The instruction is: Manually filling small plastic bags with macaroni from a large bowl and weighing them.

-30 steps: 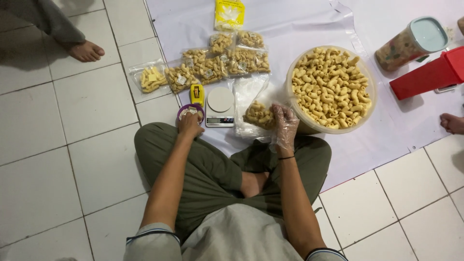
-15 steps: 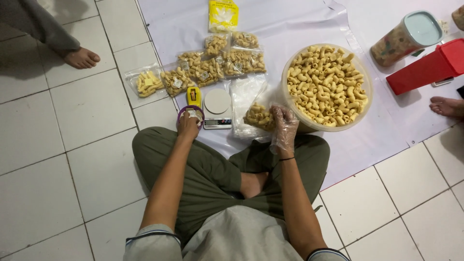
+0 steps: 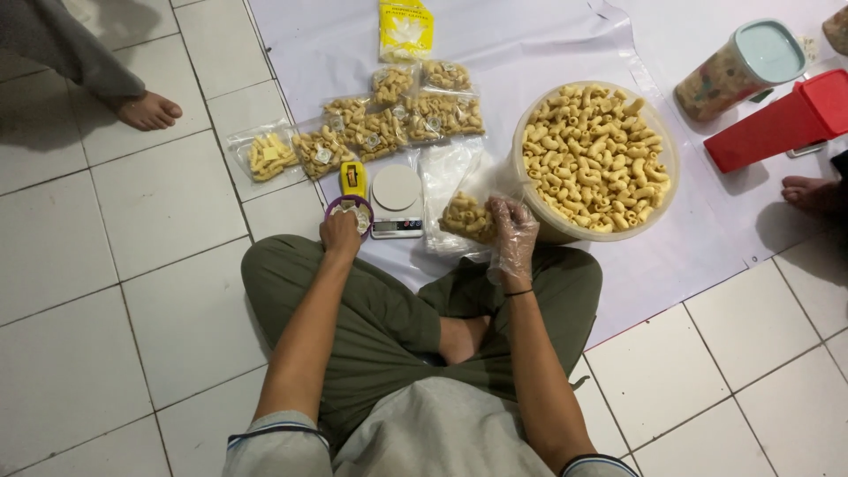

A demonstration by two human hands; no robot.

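At far left a bystander's bare foot [image 3: 148, 111] rests on the tiled floor [image 3: 106, 265], well apart from us. Our left hand [image 3: 341, 231] reaches into a small purple-rimmed tub [image 3: 348, 210], fingers curled down inside it; we cannot tell what they pinch. Just right sits a small scale [image 3: 396, 201] with its round pan bare, and beyond it a row of filled bags [image 3: 371, 131]. Our gloved right hand [image 3: 512, 237] grips a clear bag of snack pieces [image 3: 468, 217], fingers closed on its side, at the near rim of the big tub of snacks [image 3: 658, 150]. We judge this the bagging step; the bag likely needs weighing, a short leftward move. The white sheet [image 3: 530, 44] leaves free room near the scale; the red box [image 3: 777, 124] stands far right
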